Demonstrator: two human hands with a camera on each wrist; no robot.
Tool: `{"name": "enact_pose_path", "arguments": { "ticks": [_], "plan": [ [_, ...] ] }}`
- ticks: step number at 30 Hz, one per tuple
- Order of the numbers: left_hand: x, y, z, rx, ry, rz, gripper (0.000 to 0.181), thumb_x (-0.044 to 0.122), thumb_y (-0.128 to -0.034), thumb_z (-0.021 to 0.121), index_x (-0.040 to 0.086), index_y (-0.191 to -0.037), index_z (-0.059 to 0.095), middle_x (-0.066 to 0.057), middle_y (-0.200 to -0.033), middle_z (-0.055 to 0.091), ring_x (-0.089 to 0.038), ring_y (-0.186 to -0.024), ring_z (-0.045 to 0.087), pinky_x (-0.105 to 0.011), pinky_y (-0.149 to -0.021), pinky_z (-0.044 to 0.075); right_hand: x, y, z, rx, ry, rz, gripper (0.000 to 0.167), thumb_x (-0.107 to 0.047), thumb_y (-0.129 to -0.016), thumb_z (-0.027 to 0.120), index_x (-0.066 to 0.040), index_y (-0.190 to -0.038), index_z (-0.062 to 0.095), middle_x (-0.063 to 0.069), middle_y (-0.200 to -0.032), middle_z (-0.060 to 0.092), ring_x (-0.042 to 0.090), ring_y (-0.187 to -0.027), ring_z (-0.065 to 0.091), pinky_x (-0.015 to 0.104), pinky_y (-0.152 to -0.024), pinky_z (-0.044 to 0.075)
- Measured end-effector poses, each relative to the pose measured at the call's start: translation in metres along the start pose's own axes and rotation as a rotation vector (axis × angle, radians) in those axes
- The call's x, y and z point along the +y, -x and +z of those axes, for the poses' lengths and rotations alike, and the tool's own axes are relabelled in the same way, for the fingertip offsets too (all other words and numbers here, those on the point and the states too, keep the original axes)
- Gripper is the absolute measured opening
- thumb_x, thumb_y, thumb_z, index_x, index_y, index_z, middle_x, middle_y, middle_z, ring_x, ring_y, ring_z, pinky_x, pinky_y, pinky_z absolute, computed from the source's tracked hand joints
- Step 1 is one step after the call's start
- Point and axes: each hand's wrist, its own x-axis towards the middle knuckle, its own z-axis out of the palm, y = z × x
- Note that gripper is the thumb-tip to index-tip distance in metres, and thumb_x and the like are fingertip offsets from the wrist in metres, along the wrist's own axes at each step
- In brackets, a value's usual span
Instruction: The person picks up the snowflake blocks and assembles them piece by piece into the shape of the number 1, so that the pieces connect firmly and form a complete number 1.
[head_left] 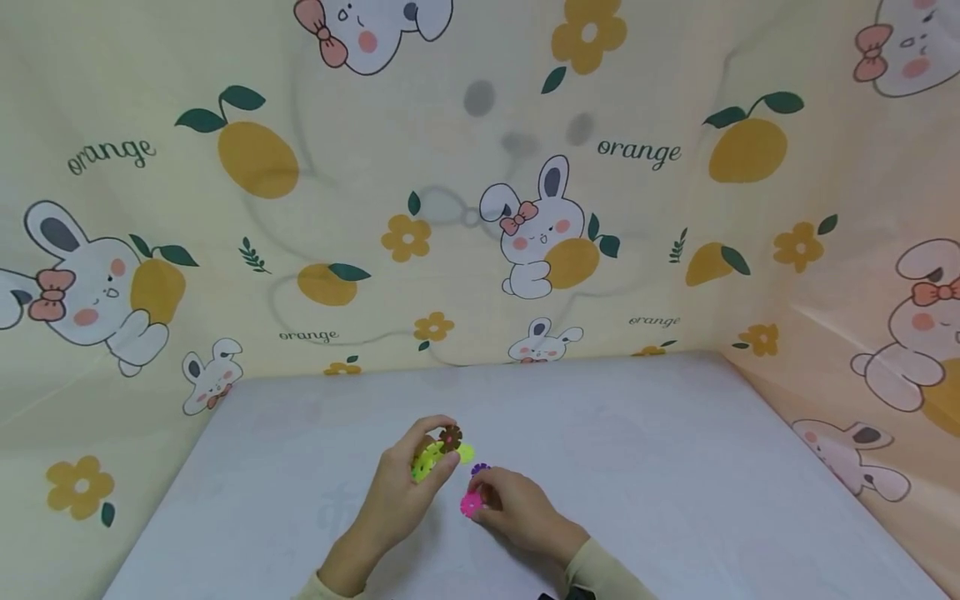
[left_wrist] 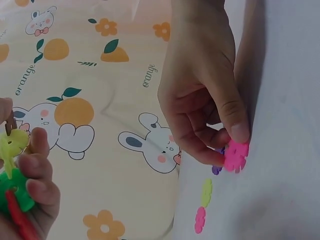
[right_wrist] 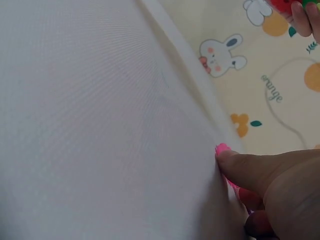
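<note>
Pink disc (head_left: 472,505) sits mid-surface (head_left: 637,442), well short of the far edge, pinched between the right hand's (head_left: 525,512) thumb and finger. A purple disc (head_left: 481,469) shows just beyond. Left hand's (head_left: 401,487) grip curls round a multicoloured cluster (head_left: 430,459). Picking up seems in hand; lifting clear calls for a steady pinch.

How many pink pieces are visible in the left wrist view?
2. One pink piece is pinched by the right hand; another pink piece lies on the white tabletop beside a yellow piece. Others may be hidden.
</note>
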Motion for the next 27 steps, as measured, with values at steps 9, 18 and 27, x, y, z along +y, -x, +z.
{"name": "enact_pose_path", "arguments": {
  "ticks": [9,18,27],
  "plan": [
    [-0.004,-0.001,-0.009,0.035,-0.021,-0.001,0.033,0.026,-0.0978,0.068,0.028,-0.130,0.059,0.001,-0.106,0.076,-0.004,-0.077,0.061,-0.021,-0.068,0.051,0.000,-0.001,-0.004,-0.016,-0.046,0.001,0.024,-0.022,-0.087,0.080,-0.022,-0.103,0.062,-0.012,-0.083,0.059,-0.001,-0.070,0.048,0.019,-0.064,0.043],
    [-0.001,-0.005,-0.007,0.045,-0.076,-0.023,0.033,0.028,-0.0951,0.071,0.028,-0.128,0.063,0.004,-0.114,0.075,-0.007,-0.093,0.069,-0.022,-0.081,0.057,0.000,-0.001,-0.024,-0.045,-0.275,0.042,0.018,-0.012,-0.092,0.072,-0.015,-0.109,0.068,-0.004,-0.084,0.063,0.006,-0.071,0.055,0.021,-0.063,0.048],
    [-0.005,-0.002,-0.004,0.026,-0.134,-0.025,0.033,0.029,-0.0949,0.071,0.027,-0.127,0.065,0.005,-0.105,0.075,-0.001,-0.080,0.061,-0.021,-0.069,0.052,-0.015,0.001,-0.058,0.138,-0.477,-0.053,0.023,-0.010,-0.097,0.068,-0.004,-0.119,0.065,0.018,-0.087,0.069,0.006,-0.065,0.057,0.022,-0.061,0.050]
  ]
}}
